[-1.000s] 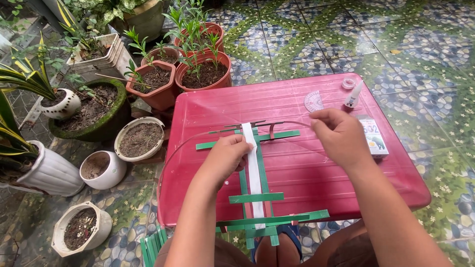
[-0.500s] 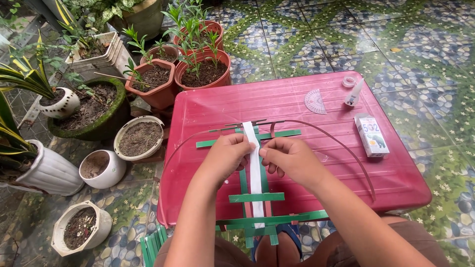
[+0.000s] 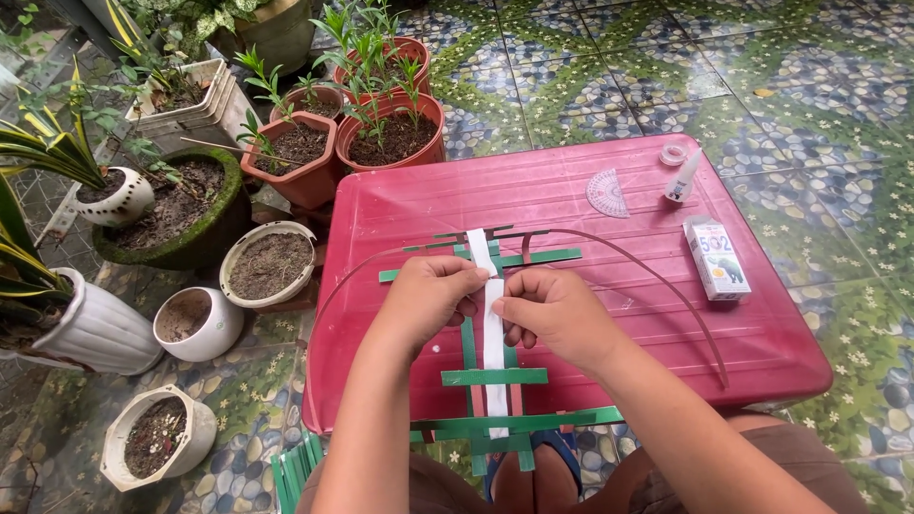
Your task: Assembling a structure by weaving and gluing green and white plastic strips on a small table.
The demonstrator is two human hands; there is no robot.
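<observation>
- Nearest the person, a bundle of loose green strips (image 3: 295,468) hangs just off the near left corner of the red tabletop (image 3: 571,195).
- On the tabletop's near middle lies a frame of green strips (image 3: 495,376) with a white strip (image 3: 493,328) running lengthwise down its centre.
- The left hand (image 3: 433,295) and right hand (image 3: 557,309) meet over the white strip; the fingers of both pinch it from either side, about halfway along the frame.
- A thin brown curved stick (image 3: 657,286) arcs across the tabletop, passing behind both hands.
- Right of the frame lies a small upright-shaped box (image 3: 718,257), white with red and green print, flat on the tabletop.
- Beyond the box, toward the far right corner, sit a clear half-round protractor (image 3: 607,193), a small white glue bottle (image 3: 682,178) and a clear round lid (image 3: 673,152).
- Past the tabletop's far left corner stand terracotta pots (image 3: 390,143) with green plants; white pots (image 3: 195,324) of soil sit left of it.
</observation>
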